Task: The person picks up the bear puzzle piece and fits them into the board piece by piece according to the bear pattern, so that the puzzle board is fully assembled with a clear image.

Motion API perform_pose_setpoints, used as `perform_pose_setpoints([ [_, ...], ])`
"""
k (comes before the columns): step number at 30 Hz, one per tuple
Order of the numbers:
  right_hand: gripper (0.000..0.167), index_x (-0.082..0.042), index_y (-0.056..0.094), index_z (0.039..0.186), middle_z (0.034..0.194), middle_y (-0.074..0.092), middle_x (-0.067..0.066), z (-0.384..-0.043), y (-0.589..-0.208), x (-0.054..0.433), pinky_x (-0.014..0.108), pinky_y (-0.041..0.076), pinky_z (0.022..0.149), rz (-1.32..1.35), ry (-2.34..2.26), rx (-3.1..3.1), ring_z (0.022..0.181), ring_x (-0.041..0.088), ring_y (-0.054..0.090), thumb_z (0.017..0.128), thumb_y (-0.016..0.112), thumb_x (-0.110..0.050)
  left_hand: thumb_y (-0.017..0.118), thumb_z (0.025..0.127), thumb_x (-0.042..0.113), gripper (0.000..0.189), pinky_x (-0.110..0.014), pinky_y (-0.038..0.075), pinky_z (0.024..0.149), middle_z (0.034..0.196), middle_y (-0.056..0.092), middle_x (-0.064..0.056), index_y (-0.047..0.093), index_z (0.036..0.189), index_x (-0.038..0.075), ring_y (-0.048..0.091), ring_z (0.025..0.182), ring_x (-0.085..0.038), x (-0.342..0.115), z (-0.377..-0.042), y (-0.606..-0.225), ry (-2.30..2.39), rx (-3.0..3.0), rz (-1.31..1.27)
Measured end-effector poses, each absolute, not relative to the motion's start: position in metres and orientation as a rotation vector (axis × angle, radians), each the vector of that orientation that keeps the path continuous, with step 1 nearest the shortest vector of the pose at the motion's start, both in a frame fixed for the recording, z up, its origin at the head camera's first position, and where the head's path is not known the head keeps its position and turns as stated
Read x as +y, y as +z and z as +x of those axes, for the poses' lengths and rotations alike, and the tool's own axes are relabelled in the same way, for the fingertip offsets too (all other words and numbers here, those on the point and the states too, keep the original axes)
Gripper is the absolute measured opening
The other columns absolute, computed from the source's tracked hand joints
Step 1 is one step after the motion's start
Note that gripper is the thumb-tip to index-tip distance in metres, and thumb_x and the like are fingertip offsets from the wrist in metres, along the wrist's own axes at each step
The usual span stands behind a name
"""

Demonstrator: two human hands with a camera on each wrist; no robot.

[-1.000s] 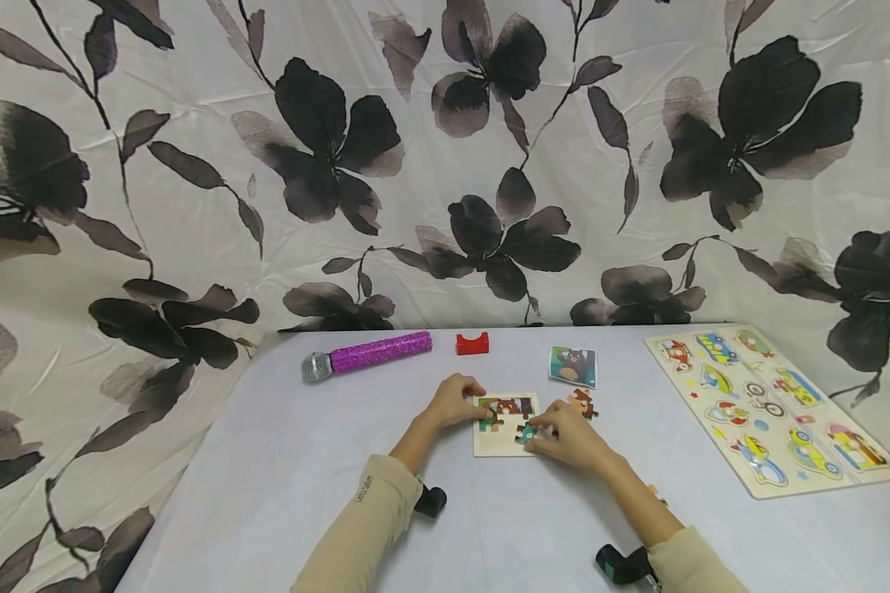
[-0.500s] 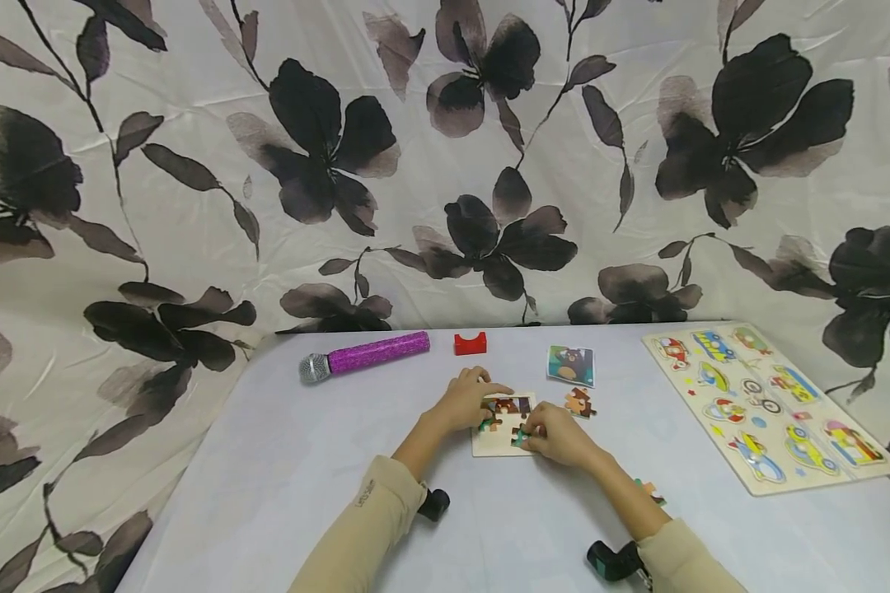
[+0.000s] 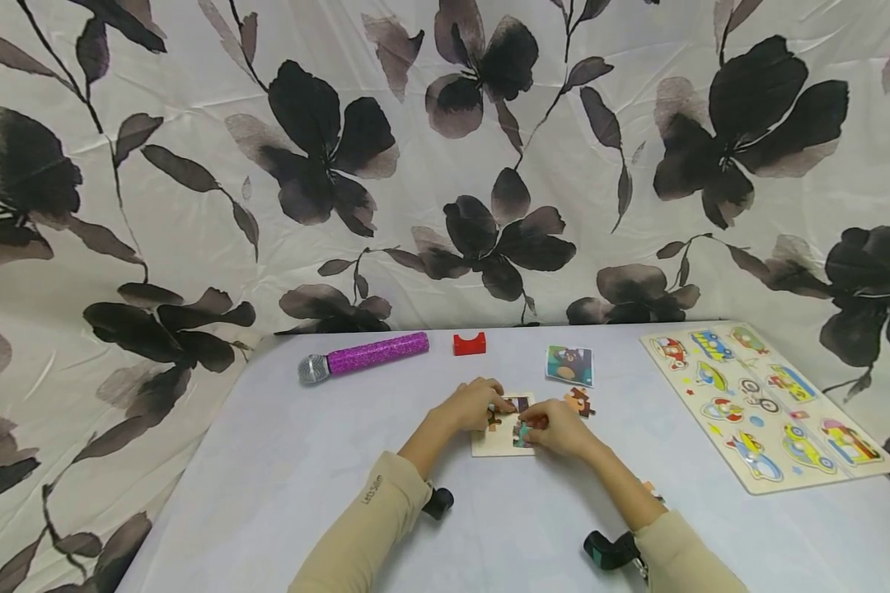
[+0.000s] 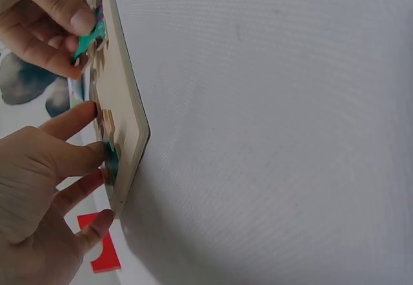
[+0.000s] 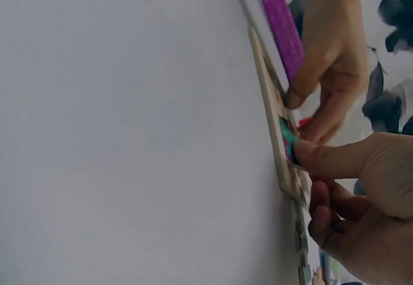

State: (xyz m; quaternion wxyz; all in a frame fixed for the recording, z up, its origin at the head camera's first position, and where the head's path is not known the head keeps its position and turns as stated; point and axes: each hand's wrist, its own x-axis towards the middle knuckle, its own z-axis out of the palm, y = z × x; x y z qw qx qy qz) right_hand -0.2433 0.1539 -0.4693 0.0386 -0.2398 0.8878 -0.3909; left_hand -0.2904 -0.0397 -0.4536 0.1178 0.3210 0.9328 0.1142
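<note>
A small wooden jigsaw tray (image 3: pixel 487 446) lies on the white table, with several pieces of a picture in its upper part. My left hand (image 3: pixel 469 406) is at the tray's left side; in the left wrist view its spread fingers (image 4: pixel 80 159) touch the tray's edge and the pieces there. A green jigsaw piece (image 4: pixel 91 39) is pinched between the thumb and fingers of my right hand (image 3: pixel 565 427), tilted over the right part of the tray. The fingers hide part of it. Just right of the tray lies a loose brown jigsaw piece (image 3: pixel 580 402).
A picture card (image 3: pixel 569 365) lies behind the loose piece. Farther back are a red block (image 3: pixel 470 344) and a purple glitter microphone (image 3: pixel 378 352). A large vehicle puzzle board (image 3: pixel 771 408) occupies the right side. More pieces (image 3: pixel 651 489) lie partly behind the right forearm.
My left hand has shifted right, farther over the tray's pieces. My right hand has tilted the green piece up slightly at the tray's right part.
</note>
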Motion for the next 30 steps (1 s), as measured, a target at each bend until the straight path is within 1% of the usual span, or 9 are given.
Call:
perform_pose_setpoints([
  [3, 0.024, 0.009, 0.069, 0.099, 0.079, 0.067, 0.008, -0.247, -0.469, 0.159, 0.019, 0.044, 0.056, -0.719, -1.206, 2.689, 0.064, 0.005, 0.050, 0.077, 0.072, 0.001, 0.061, 0.084, -0.001, 0.042, -0.043, 0.041, 0.092, 0.129, 0.055, -0.003, 0.069, 0.115, 0.026, 0.048, 0.120, -0.023, -0.040, -0.291, -0.455, 0.342, 2.731, 0.935],
  [6, 0.023, 0.007, 0.069, 0.101, 0.083, 0.068, 0.009, -0.249, -0.469, 0.161, 0.019, 0.039, 0.054, -0.707, -1.153, 2.678, 0.062, 0.004, 0.046, 0.079, 0.069, 0.002, 0.060, 0.084, -0.001, 0.042, -0.044, 0.041, 0.091, 0.128, 0.055, -0.003, 0.070, 0.114, 0.026, 0.048, 0.118, -0.024, -0.041, -0.291, -0.456, 0.351, 2.730, 0.934],
  [8, 0.022, 0.007, 0.069, 0.102, 0.083, 0.067, 0.009, -0.249, -0.468, 0.160, 0.019, 0.037, 0.052, -0.732, -1.090, 2.673, 0.060, 0.005, 0.043, 0.081, 0.066, 0.003, 0.061, 0.083, -0.002, 0.043, -0.044, 0.041, 0.091, 0.128, 0.055, -0.003, 0.070, 0.114, 0.026, 0.048, 0.118, -0.024, -0.041, -0.292, -0.457, 0.370, 2.725, 0.930],
  [10, 0.021, 0.007, 0.070, 0.101, 0.084, 0.067, 0.009, -0.248, -0.466, 0.157, 0.020, 0.038, 0.054, -0.812, -0.991, 2.697, 0.062, 0.006, 0.044, 0.082, 0.064, 0.001, 0.061, 0.082, -0.003, 0.044, -0.045, 0.040, 0.092, 0.128, 0.055, -0.003, 0.070, 0.114, 0.026, 0.047, 0.118, -0.024, -0.041, -0.292, -0.458, 0.390, 2.720, 0.922],
  [13, 0.021, 0.007, 0.071, 0.099, 0.083, 0.063, 0.007, -0.244, -0.465, 0.152, 0.024, 0.042, 0.060, -0.925, -0.839, 2.758, 0.069, 0.010, 0.048, 0.082, 0.068, -0.007, 0.061, 0.080, -0.005, 0.046, -0.046, 0.039, 0.092, 0.128, 0.055, -0.003, 0.070, 0.113, 0.025, 0.047, 0.118, -0.024, -0.041, -0.293, -0.459, 0.420, 2.714, 0.918],
  [15, 0.025, 0.006, 0.071, 0.097, 0.085, 0.063, 0.008, -0.241, -0.464, 0.149, 0.027, 0.044, 0.067, -0.962, -0.776, 2.802, 0.076, 0.013, 0.051, 0.081, 0.072, -0.013, 0.061, 0.080, -0.005, 0.046, -0.046, 0.040, 0.092, 0.128, 0.055, -0.003, 0.071, 0.113, 0.025, 0.047, 0.118, -0.025, -0.042, -0.293, -0.459, 0.421, 2.716, 0.919],
  [17, 0.028, 0.006, 0.071, 0.097, 0.086, 0.062, 0.008, -0.239, -0.463, 0.147, 0.028, 0.044, 0.067, -0.942, -0.771, 2.817, 0.078, 0.015, 0.052, 0.079, 0.074, -0.015, 0.061, 0.080, -0.005, 0.045, -0.046, 0.040, 0.091, 0.128, 0.055, -0.003, 0.071, 0.113, 0.024, 0.047, 0.118, -0.025, -0.042, -0.293, -0.458, 0.419, 2.716, 0.921],
  [25, 0.027, 0.009, 0.070, 0.096, 0.089, 0.063, 0.011, -0.238, -0.460, 0.151, 0.027, 0.047, 0.069, -0.876, -0.845, 2.805, 0.081, 0.018, 0.056, 0.078, 0.075, -0.012, 0.060, 0.080, -0.005, 0.046, -0.047, 0.040, 0.090, 0.129, 0.054, -0.005, 0.070, 0.114, 0.023, 0.047, 0.118, -0.027, -0.041, -0.292, -0.457, 0.431, 2.710, 0.936],
  [30, 0.018, 0.006, 0.072, 0.094, 0.093, 0.059, 0.010, -0.230, -0.462, 0.157, 0.026, 0.047, 0.068, -0.944, -0.819, 2.826, 0.081, 0.018, 0.054, 0.080, 0.072, -0.006, 0.058, 0.082, -0.004, 0.045, -0.047, 0.041, 0.090, 0.130, 0.054, -0.005, 0.070, 0.115, 0.024, 0.047, 0.119, -0.026, -0.043, -0.293, -0.459, 0.420, 2.719, 0.939],
])
